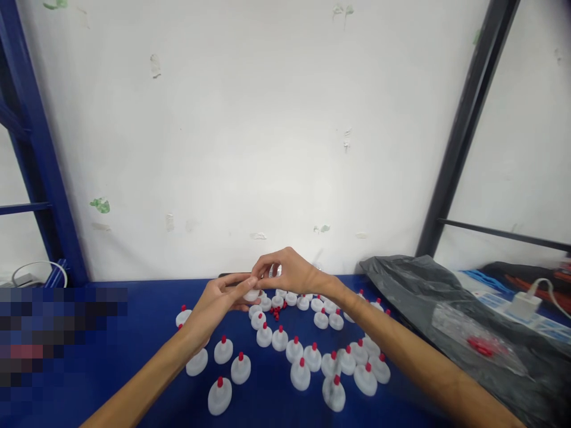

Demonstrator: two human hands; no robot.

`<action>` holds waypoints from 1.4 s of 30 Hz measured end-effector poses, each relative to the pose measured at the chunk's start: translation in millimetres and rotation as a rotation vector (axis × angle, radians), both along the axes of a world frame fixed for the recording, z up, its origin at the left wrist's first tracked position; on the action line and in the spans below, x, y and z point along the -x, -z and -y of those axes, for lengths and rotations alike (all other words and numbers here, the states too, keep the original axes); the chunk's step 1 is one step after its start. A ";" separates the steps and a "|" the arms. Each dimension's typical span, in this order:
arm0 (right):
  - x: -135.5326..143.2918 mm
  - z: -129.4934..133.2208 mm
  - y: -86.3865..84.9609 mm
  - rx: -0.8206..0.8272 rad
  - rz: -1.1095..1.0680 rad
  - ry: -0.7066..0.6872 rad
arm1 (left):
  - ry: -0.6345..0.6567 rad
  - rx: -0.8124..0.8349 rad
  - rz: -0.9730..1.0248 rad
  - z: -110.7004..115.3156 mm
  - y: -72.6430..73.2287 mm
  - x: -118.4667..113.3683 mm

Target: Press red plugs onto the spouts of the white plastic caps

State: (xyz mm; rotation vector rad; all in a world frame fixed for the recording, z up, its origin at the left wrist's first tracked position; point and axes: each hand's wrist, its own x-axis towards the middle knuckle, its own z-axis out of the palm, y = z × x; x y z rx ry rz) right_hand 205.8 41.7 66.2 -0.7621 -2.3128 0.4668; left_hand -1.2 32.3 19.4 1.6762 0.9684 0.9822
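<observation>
Caps (pixel 300 375) around hands, bag (pixel 428 297) rightward

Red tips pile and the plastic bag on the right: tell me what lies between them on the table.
Head view: between the red tips and the bag stand white caps, most with a red tip on, and the right forearm crosses above them.

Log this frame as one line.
left hand: holds white plastic cap | right hand: pinching over it | blue table: white caps with red tips, loose small red tips
</observation>
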 end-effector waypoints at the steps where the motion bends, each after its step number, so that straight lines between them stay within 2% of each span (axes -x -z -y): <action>1: -1.8 -1.5 -0.6 -0.011 -0.007 0.012 | -0.004 -0.037 -0.041 -3.1 2.3 0.9; 8: -9.7 -11.9 3.2 -0.105 0.062 0.171 | -0.056 -0.433 -0.408 -14.1 27.7 6.5; 12: -10.4 -17.1 8.7 -0.130 0.162 0.206 | -0.025 -0.533 -0.552 -17.3 37.1 8.6; 17: -9.3 -18.9 13.5 -0.117 0.213 0.186 | -0.024 -0.551 -0.648 -22.6 39.0 9.7; 22: -8.1 -18.4 15.0 -0.118 0.243 0.187 | -0.085 -0.551 -0.702 -22.4 36.9 5.5; 25: -7.3 -19.1 16.6 -0.123 0.256 0.211 | -0.148 -0.540 -0.717 -21.9 35.5 3.7; 29: -4.9 -20.6 21.0 -0.131 0.276 0.246 | -0.308 -0.509 -0.724 -20.3 29.0 7.1; 34: 3.7 -24.3 36.5 -0.133 0.313 0.236 | -0.457 -0.478 -0.744 -19.1 16.9 15.6; 39: 12.9 -30.0 58.9 -0.142 0.383 0.234 | -0.464 -0.466 -0.758 -17.9 12.7 17.9; 42: 13.2 -29.8 61.0 -0.156 0.414 0.241 | -0.469 -0.465 -0.763 -16.6 13.5 16.4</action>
